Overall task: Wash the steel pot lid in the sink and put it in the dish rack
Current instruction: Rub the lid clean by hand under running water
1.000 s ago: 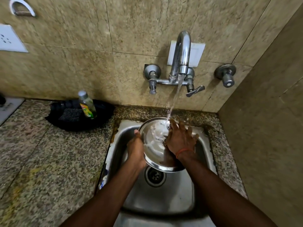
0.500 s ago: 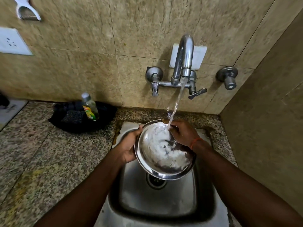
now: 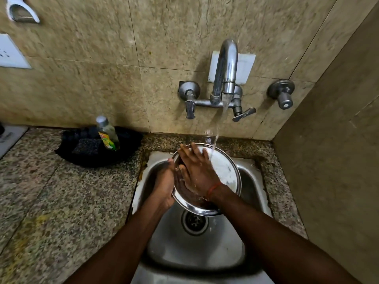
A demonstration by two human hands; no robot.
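The round steel pot lid [image 3: 224,171] is tilted over the steel sink [image 3: 205,249], its hollow side facing me, under the running tap's stream. My left hand [image 3: 164,185] grips the lid's left rim. My right hand [image 3: 196,169] lies flat on the lid's inner face with its fingers spread toward the far left rim. An orange thread circles the right wrist. The lid's left half is hidden by my hands. No dish rack is in view.
The wall tap [image 3: 225,78] runs, with a separate valve [image 3: 284,97] to its right. A dish-soap bottle [image 3: 107,134] stands in a black tray [image 3: 98,148] with a scrub pad on the granite counter [image 3: 61,201] at left. A side wall closes the right.
My right hand has slid from the lid's far right edge across to its left inner face, fingers now flat. The lid has tilted more upright. My left hand keeps its hold.
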